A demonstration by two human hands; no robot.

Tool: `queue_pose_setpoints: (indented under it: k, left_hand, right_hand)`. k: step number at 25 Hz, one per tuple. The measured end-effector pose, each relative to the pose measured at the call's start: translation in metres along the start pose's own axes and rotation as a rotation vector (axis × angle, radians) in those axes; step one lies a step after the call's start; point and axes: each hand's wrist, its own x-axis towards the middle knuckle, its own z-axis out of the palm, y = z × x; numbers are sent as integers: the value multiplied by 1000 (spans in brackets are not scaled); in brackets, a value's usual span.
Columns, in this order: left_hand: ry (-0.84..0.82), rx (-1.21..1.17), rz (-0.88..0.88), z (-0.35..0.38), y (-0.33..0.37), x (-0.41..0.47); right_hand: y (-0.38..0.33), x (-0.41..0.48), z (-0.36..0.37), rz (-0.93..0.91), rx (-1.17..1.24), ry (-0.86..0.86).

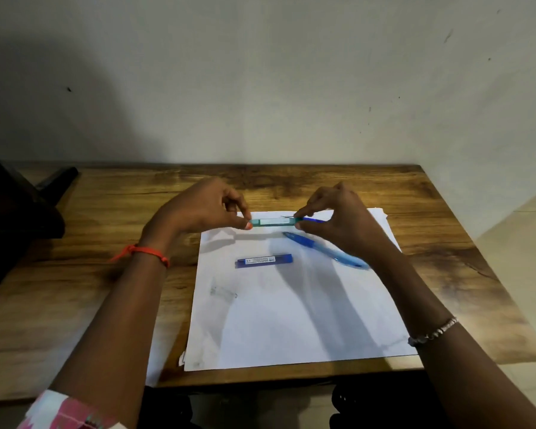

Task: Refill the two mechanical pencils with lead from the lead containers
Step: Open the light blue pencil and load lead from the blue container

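Pinching the teal lead case (pixel 273 222) end to end, your left hand (pixel 206 209) and right hand (pixel 338 218) grip it above the paper (pixel 291 320); a blue case (pixel 263 261) and pencil (pixel 325 249) lie on the desk (pixel 90 289).

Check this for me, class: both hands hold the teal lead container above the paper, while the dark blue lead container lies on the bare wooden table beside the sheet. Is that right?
Not quite. The head view shows the dark blue lead container lying on the white paper, not on the bare wooden table. The rest holds: the left hand and the right hand hold the teal lead container above the paper.
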Motion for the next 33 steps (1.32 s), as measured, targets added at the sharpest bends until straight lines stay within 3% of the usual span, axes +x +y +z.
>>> queue_pose_setpoints:
  k: [5,12,33]
  left_hand:
    - [128,-67,28,32,25,15]
    - [68,-67,-8,48,30,21]
    - [18,-63,-15,41,34,18]
  right_hand:
    - [21,-12,-32,82,-18,-16]
    - [35,-20,-36,175,-95,-94]
    - [19,-25,-40,171,-72,-173]
